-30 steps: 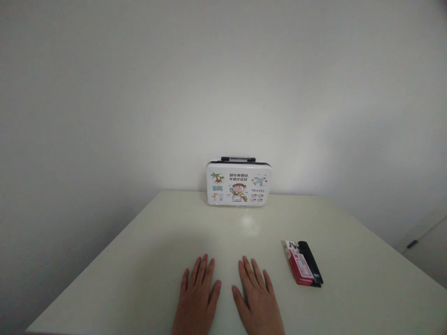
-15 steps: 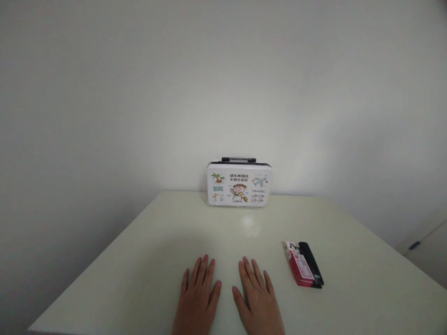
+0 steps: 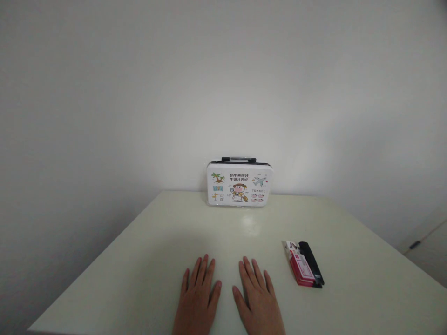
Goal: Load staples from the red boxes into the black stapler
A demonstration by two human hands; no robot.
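Left hand (image 3: 198,298) and right hand (image 3: 256,300) flat, fingers spread, palms down on tabletop (image 3: 146,270), card box (image 3: 301,269) near right.

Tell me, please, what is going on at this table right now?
A person sits at a pale table with both hands flat on it, palms down, holding nothing. The left hand and right hand lie side by side near the front edge. To the right of the right hand, apart from it, lies a red and white card box against a black case. A small white suitcase-shaped tin stands upright at the far edge by the wall.
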